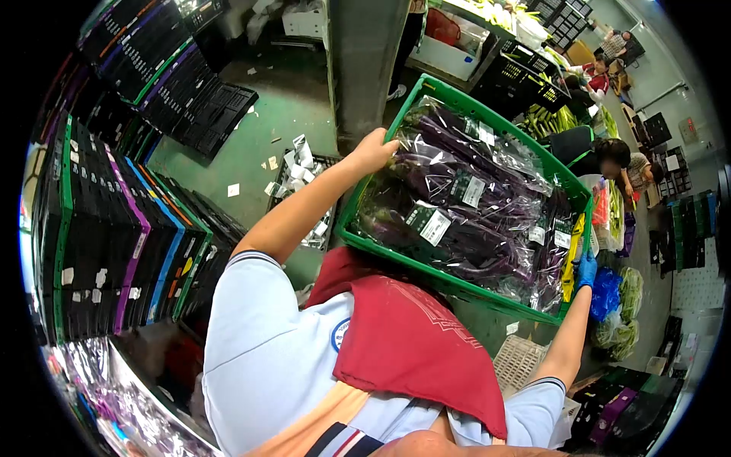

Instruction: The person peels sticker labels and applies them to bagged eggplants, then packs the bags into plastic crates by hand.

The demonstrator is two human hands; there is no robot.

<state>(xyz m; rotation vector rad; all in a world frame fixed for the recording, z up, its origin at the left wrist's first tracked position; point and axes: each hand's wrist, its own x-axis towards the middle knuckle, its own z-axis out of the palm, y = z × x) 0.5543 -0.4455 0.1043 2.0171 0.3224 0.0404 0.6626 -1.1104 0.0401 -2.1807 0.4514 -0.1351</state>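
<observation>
Your red apron [411,343], over a pale blue shirt [251,327], fills the lower middle, closest to the camera. At far left stand tall stacks of black crates [95,228], their edges striped green, purple, blue and orange; shiny plastic [129,404] lies in the corner below. Next comes green floor [251,186] scattered with white scraps, then white paper [302,167] heaped in a dark crate. A grey pillar [367,68] rises just beyond your left hand [372,151], which is bare, its fingers clamped on the left rim of a green crate [449,280]. This crate is before you, between your two hands, packed with purple eggplants [464,175] in clear bags with white labels [435,227]. Something yellow [569,266] shows inside its right end. Your right hand [586,270], in a blue glove, has its fingers clamped on that end; you cannot tell exactly how the fingertips curl. Farther right, a person in dark clothing [572,146] bends down, and a blue bag [606,291] sits beside bagged greens [630,293].
</observation>
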